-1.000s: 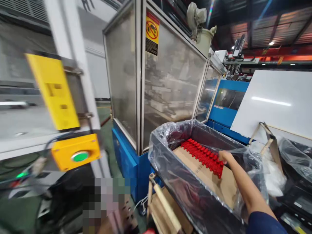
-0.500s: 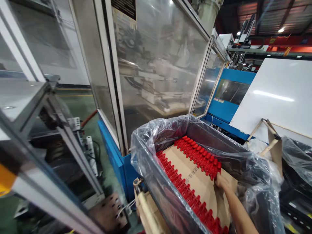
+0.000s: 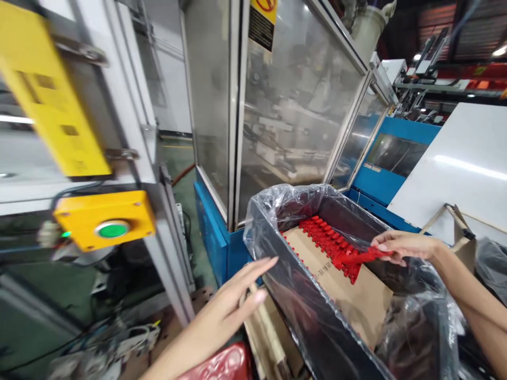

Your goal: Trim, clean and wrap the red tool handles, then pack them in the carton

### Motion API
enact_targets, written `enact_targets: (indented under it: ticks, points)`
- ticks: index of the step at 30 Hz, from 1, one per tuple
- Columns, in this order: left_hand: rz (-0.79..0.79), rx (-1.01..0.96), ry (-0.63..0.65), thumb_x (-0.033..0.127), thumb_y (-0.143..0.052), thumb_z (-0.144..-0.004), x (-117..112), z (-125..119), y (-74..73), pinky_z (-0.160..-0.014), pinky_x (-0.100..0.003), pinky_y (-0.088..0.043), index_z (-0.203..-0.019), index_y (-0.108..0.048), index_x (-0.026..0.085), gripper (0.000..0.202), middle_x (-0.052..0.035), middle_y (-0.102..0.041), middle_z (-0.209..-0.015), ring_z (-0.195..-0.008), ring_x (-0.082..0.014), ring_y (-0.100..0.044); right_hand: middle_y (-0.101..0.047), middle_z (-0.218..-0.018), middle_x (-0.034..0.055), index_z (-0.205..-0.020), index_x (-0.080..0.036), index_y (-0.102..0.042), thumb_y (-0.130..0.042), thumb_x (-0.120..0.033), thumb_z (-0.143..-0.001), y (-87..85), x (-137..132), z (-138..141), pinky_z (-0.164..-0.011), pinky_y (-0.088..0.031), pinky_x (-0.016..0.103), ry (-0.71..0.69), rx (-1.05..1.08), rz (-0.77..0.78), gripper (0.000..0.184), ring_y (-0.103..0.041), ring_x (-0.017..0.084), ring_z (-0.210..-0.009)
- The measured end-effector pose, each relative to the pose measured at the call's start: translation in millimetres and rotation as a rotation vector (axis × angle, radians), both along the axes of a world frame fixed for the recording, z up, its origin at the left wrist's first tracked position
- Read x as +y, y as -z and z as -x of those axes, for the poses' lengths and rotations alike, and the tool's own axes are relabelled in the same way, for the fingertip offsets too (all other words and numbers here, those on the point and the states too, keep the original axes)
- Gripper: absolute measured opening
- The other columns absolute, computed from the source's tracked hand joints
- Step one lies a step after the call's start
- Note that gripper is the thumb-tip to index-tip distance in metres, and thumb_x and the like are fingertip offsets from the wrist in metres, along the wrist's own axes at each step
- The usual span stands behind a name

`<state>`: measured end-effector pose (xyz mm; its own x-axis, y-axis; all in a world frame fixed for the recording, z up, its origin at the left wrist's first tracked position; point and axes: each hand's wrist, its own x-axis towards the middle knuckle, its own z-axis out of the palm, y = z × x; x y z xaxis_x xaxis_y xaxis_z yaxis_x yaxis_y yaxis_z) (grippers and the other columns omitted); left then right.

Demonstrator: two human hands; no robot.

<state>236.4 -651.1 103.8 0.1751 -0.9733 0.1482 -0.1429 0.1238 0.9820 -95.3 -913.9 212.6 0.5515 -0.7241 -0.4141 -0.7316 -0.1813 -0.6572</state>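
My right hand (image 3: 404, 247) reaches over a black bin lined with clear plastic (image 3: 304, 301) and pinches a red moulded plastic strip (image 3: 366, 257) between its fingers. That strip lifts off a packed row of similar red moulded parts (image 3: 325, 237), which lies on a brown cardboard sheet (image 3: 340, 285) inside the bin. My left hand (image 3: 233, 303) hangs open outside the bin's near wall, fingers spread, holding nothing. The bin wall hides part of the cardboard and any parts along its near side.
A blue-based machine with clear guard panels (image 3: 301, 105) stands behind the bin. A yellow box with a green button (image 3: 105, 221) sits on a metal post at left. A white board (image 3: 459, 169) leans at right, and a red object (image 3: 216, 364) lies below my left hand.
My right hand has risen from the bin's edge with a red strip in its fingers. My left hand has entered the view. The view has swung back left toward the yellow box.
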Motion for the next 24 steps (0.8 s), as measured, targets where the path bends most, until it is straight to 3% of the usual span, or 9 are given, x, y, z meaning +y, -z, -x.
enact_targets:
  ticks: [2, 5, 8, 10, 12, 16, 18, 20, 24]
  points:
    - [0.169, -0.201, 0.059, 0.056, -0.058, -0.088, -11, 7, -23.1, -0.124, -0.04, -0.008, -0.142, -0.053, 0.026, 0.062, 0.0003, -0.044, -0.155, -0.148, -0.0297, -0.024, -0.059, -0.063, -0.0035, -0.084, -0.016, -0.066, -0.071, -0.055, -0.071, -16.7, 30, -29, -0.043, -0.04, 0.018, -0.135, -0.135, -0.14, 0.041, -0.05, 0.007, -0.045]
    - [0.287, -0.323, 0.175, 0.062, -0.042, -0.093, -24, 17, -41.5, -0.122, -0.042, -0.015, -0.147, -0.047, 0.021, 0.068, -0.0072, -0.044, -0.155, -0.145, -0.029, -0.03, -0.058, -0.061, -0.0041, -0.083, -0.015, -0.065, -0.071, -0.05, -0.075, -30.0, 75, -88, -0.038, -0.035, 0.016, -0.34, -0.286, -0.326, 0.036, -0.046, 0.005, -0.041]
    - [0.211, -0.077, 0.298, 0.075, -0.037, -0.088, -17, 12, -27.3, -0.094, -0.039, -0.047, -0.129, -0.064, 0.015, 0.077, -0.0128, -0.071, -0.105, -0.097, -0.0255, -0.064, -0.057, -0.057, -0.0037, -0.079, -0.014, -0.065, -0.064, -0.057, -0.082, -31.7, 114, -149, -0.038, -0.035, 0.015, -0.472, -0.326, -0.358, 0.043, -0.044, 0.004, -0.038]
    - [0.134, 0.231, 0.303, 0.08, -0.036, -0.084, 0, -1, -7.4, -0.066, -0.031, -0.049, -0.115, -0.069, 0.01, 0.083, -0.0049, -0.063, -0.069, -0.06, -0.0162, -0.057, -0.06, -0.058, -0.0006, -0.084, -0.015, -0.065, -0.051, -0.066, -0.087, -27.8, 137, -182, -0.039, -0.037, 0.014, -0.488, -0.345, -0.363, 0.053, -0.047, 0.005, -0.039]
    - [0.124, 0.524, 0.229, 0.079, -0.042, -0.083, 24, -21, 9.9, -0.056, -0.026, -0.043, -0.113, -0.068, 0.009, 0.08, 0.0004, -0.054, -0.06, -0.05, -0.0119, -0.05, -0.066, -0.061, 0.0037, -0.095, -0.017, -0.064, -0.039, -0.073, -0.089, -18.8, 159, -206, -0.039, -0.039, 0.016, -0.433, -0.372, -0.278, 0.062, -0.054, 0.009, -0.043]
    - [0.313, 0.738, 0.076, 0.068, -0.058, -0.083, 83, -70, 21.2, -0.071, -0.029, -0.045, -0.119, -0.066, 0.01, 0.069, -0.0034, -0.061, -0.072, -0.069, -0.0162, -0.06, -0.073, -0.075, 0.0065, -0.105, -0.021, -0.066, -0.044, -0.066, -0.091, 27.3, 221, -231, -0.045, -0.052, 0.021, -0.396, -0.467, 0.33, 0.052, -0.069, 0.017, -0.061]
    - [0.393, 0.753, 0.04, 0.064, -0.06, -0.084, 114, -94, 18.6, -0.081, -0.031, -0.044, -0.12, -0.066, 0.011, 0.065, -0.0053, -0.064, -0.077, -0.079, -0.0185, -0.062, -0.077, -0.093, 0.0065, -0.114, -0.023, -0.066, -0.051, -0.053, -0.093, 66.6, 262, -247, -0.061, -0.06, 0.024, -0.479, -0.474, 0.619, 0.04, -0.074, 0.019, -0.076]
    - [0.44, 0.775, 0.028, 0.063, -0.061, -0.084, 143, -114, 14.3, -0.085, -0.033, -0.044, -0.121, -0.067, 0.013, 0.062, -0.0057, -0.065, -0.081, -0.084, -0.0191, -0.061, -0.075, -0.111, 0.0081, -0.126, -0.021, -0.061, -0.058, -0.049, -0.089, 110.5, 307, -273, -0.073, -0.063, 0.028, -0.5, -0.578, 0.843, 0.047, -0.076, 0.023, -0.09]
    - [0.517, 0.77, -0.008, 0.06, -0.063, -0.084, 198, -149, 1.0, -0.075, -0.028, -0.044, -0.121, -0.067, 0.017, 0.057, -0.0048, -0.064, -0.085, -0.08, -0.0157, -0.057, -0.075, -0.11, 0.0124, -0.131, -0.014, -0.059, -0.051, -0.046, -0.094, 171.7, 388, -350, -0.07, -0.063, 0.029, -0.244, -0.767, 1.048, 0.049, -0.076, 0.025, -0.089]
